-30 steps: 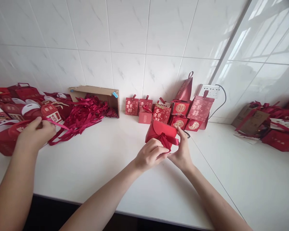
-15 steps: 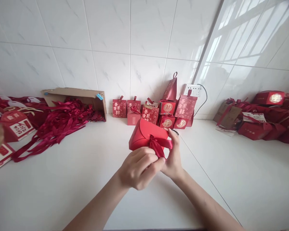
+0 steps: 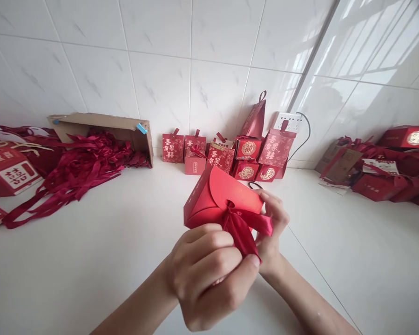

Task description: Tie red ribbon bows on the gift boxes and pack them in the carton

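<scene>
A red gift box [image 3: 239,193] with curved, overlapping flaps is held up tilted above the white table. Dark red ribbon [image 3: 242,230] comes out of the slot where its flaps meet, with loose ends hanging toward me. My left hand [image 3: 207,274] is closed in front of the box, pinching the ribbon near its lower end between thumb and finger. At the box's right side, my right hand [image 3: 274,228] grips it, its fingers partly hidden behind the box and ribbon.
A cardboard box [image 3: 101,121] lies on its side at back left, dark red ribbons [image 3: 80,163] spilling out. Several red gift boxes [image 3: 247,148] stand by the wall, near a power strip [image 3: 287,122]. More red boxes sit at far left [image 3: 12,170] and right [image 3: 380,186].
Both hands and the gift box appear larger and closer, with the ribbon end drawn lower and to the right. A blurred skin-toned shape at the left edge is gone. The view has shifted slightly.
</scene>
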### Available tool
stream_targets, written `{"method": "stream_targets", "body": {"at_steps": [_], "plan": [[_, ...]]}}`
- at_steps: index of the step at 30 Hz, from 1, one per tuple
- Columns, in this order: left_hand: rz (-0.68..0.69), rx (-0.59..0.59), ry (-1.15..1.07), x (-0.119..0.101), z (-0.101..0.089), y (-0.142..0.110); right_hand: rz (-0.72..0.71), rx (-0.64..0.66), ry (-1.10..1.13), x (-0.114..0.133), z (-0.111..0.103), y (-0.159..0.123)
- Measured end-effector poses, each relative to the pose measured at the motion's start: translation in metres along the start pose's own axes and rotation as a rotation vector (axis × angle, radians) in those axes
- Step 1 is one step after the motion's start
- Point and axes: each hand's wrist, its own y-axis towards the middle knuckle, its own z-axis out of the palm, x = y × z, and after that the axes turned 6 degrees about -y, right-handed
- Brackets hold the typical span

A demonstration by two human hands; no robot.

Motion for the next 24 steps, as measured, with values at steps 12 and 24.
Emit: {"method": "stream_targets", "body": {"at_steps": [12, 24], "plan": [[-0.090, -0.049, -0.020, 0.007, -0.001, -0.001, 0.002, 0.066, -0.065, 0.001, -0.005, 0.005], [-0.055, -0.063, -0.084, 0.012, 0.002, -0.006, -0.004, 0.059, 0.016, -0.004, -0.003, 0.000]]}}
